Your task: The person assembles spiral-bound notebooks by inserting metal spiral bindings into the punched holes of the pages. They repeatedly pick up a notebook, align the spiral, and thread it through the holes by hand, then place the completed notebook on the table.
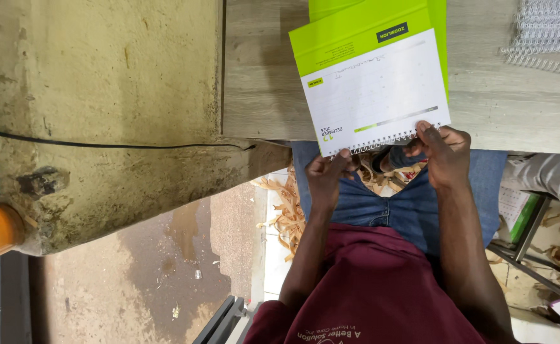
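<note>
Hands meet at the near edge of a green-and-white calendar (372, 83) lying on the wooden counter (261, 76), its punched edge overhanging toward the lap. Left hand (326, 179) pinches the lower left corner between thumb and fingers; right hand (444, 153) has its grip pressed together on the wire binding (382, 144) (fingertips partly hidden). Loose wire coils (547, 32) lie well apart, at the counter's far right.

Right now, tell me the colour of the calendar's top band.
Lime green, above a white page, on the calendar; the head view shows it best.
</note>
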